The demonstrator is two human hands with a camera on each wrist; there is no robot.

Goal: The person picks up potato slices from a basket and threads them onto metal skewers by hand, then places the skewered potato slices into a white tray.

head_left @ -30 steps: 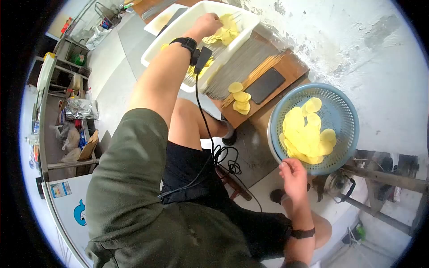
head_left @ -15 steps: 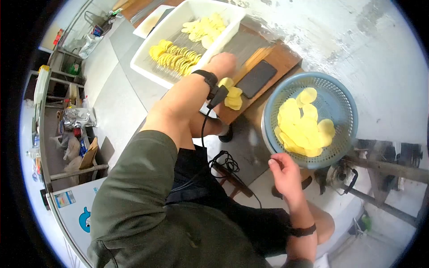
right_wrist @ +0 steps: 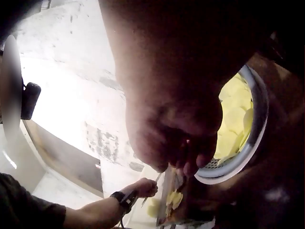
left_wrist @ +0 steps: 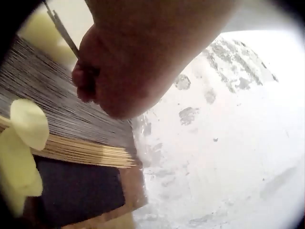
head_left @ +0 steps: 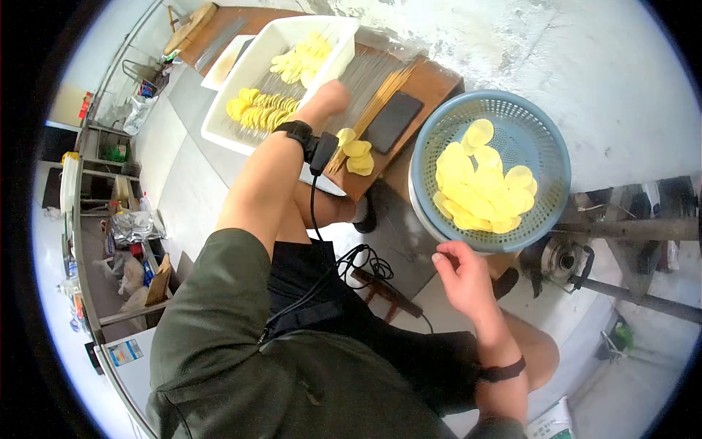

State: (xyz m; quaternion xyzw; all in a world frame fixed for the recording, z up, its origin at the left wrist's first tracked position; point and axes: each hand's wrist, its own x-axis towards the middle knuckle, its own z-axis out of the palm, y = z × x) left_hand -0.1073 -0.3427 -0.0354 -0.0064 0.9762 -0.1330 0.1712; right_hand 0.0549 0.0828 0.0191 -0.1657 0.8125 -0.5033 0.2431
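Observation:
My left hand, fingers curled, grips a thin grey metal skewer by the near edge of a white tray. Inside the tray lie skewered potato slices, a packed row nearer me and a looser group behind. Under the hand spreads a bundle of grey skewers. My right hand hangs in front of a blue colander, its fingers loosely bent and nothing seen between them. Loose potato slices are heaped in the colander.
Bamboo skewers, a dark phone and several slices lie on the wooden board's near end. A rough white wall runs behind. A black cable hangs from the left wrist, and a metal kettle stands right.
My left hand came out of the tray, dipped to the grey skewers, then lifted back beside the tray with a skewer. My right hand has stayed near the colander. The head view has shifted.

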